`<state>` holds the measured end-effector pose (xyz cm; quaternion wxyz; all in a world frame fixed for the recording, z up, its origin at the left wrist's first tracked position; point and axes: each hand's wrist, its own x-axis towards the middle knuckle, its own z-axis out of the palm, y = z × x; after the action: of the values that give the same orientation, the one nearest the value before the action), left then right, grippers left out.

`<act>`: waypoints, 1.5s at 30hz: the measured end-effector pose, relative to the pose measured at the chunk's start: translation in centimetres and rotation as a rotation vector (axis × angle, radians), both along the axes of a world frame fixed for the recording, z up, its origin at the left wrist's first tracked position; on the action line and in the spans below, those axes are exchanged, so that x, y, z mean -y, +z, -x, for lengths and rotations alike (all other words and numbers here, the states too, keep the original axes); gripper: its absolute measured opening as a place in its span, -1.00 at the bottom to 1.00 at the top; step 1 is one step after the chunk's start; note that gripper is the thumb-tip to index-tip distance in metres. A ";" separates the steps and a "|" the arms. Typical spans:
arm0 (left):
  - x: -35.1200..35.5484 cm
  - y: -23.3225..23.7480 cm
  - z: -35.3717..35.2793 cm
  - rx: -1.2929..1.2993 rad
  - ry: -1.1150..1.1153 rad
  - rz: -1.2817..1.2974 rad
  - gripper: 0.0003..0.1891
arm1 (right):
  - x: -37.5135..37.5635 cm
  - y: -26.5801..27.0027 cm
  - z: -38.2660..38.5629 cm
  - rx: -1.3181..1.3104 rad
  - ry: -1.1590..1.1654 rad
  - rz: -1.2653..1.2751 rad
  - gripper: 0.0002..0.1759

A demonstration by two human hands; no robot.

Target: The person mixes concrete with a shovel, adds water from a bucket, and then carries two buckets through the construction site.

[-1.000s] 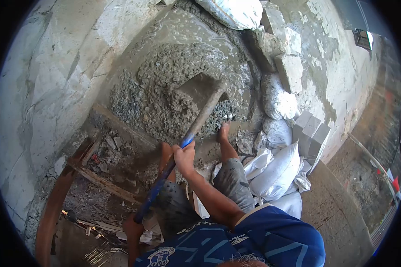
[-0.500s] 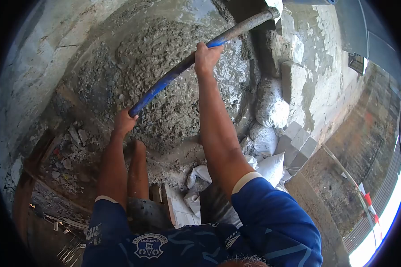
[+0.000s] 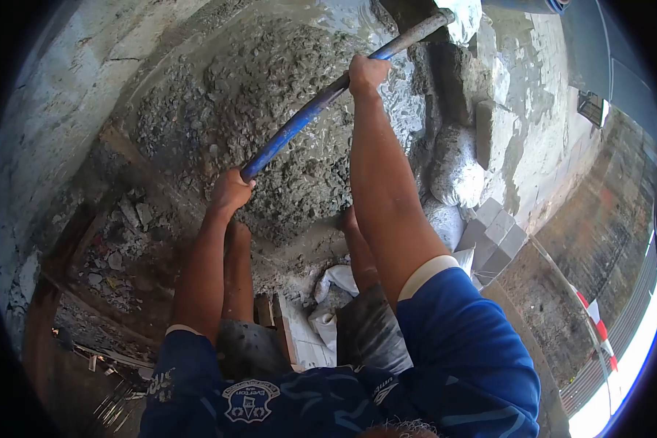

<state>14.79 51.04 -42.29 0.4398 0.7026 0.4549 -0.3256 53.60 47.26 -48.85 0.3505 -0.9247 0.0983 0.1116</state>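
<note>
A long-handled hoe (image 3: pixel 290 133) slants across the view, its blue handle worn bare toward the grey far end. My left hand (image 3: pixel 231 191) is closed around the near end of the handle. Farther up, my right hand (image 3: pixel 369 74) grips the same handle, with the arm stretched out. Beneath the handle lies a broad heap of wet concrete (image 3: pixel 270 73), lumpy with gravel and watery along its far and right sides. At the top edge the hoe's head is only partly visible, beside a dark shape I cannot make out clearly.
White sacks (image 3: pixel 458 171) and concrete blocks (image 3: pixel 495 135) border the mix on the right, near grey paving blocks (image 3: pixel 493 233). A rough wall (image 3: pixel 66 95) rises at left. Rubble (image 3: pixel 113 259) lies lower left. Red-and-white tape (image 3: pixel 598 325) runs at far right. My legs stand at the heap's near edge.
Both hands have moved right and slightly up in the view, along with the handle. The whole scene has shifted a little right, and more of my right leg shows.
</note>
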 end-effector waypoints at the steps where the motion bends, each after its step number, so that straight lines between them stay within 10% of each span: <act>1: 0.8 1.9 -0.3 -0.035 -0.004 0.008 -0.67 | 0.5 0.7 -0.7 -0.088 0.023 -0.027 -0.40; 14: 6.3 33.6 2.5 -0.279 0.009 -0.037 -0.59 | 5.1 9.4 10.5 -0.543 0.099 -0.171 -0.61; 30: 13.4 57.0 23.8 -0.676 -0.014 -0.094 -0.63 | 13.4 38.3 33.3 -0.928 -0.130 -0.440 -0.55; 33: 13.5 51.5 21.7 -0.571 -0.056 -0.212 -0.65 | 13.9 37.5 27.9 -0.743 -0.138 -0.403 -0.56; 40: 13.6 25.4 -0.5 -0.100 -0.085 -0.131 -0.61 | 15.3 16.4 1.3 -0.366 0.007 -0.303 -0.73; 45: 14.4 25.1 -5.1 -0.227 -0.071 0.130 -0.59 | 15.3 10.7 -2.1 -0.506 0.195 0.143 -0.78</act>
<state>19.86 36.63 -17.18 0.4183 0.6468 0.4546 -0.4471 55.74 31.93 -38.15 0.2361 -0.8949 0.1010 0.3649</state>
